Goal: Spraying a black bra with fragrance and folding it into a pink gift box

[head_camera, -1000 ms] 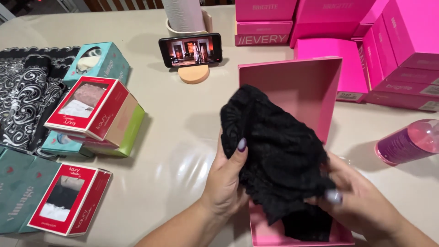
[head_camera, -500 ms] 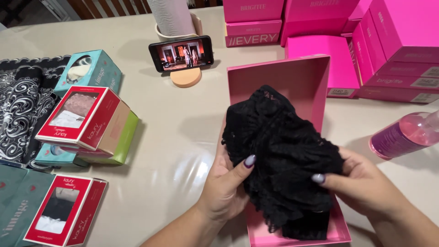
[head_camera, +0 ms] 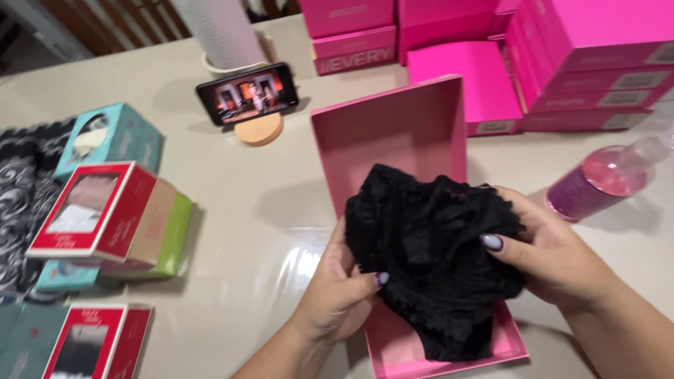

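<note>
Black lace garment [head_camera: 435, 253]: bunched, gripped by left hand [head_camera: 337, 298] and right hand [head_camera: 554, 260], both closed on the fabric, held over the open pink box [head_camera: 393, 130] on the worktop [head_camera: 232, 231]. Garment partly inside; box not closed.

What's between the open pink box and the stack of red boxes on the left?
Only bare table, seen in the head view, between the pink box and red boxes.

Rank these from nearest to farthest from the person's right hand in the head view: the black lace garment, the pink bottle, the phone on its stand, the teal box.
From the right hand:
1. Black lace garment, held in it, over the open box.
2. Pink bottle, just beyond, far right.
3. Phone on its stand, across the table, upper left.
4. Teal box, far left.
</note>
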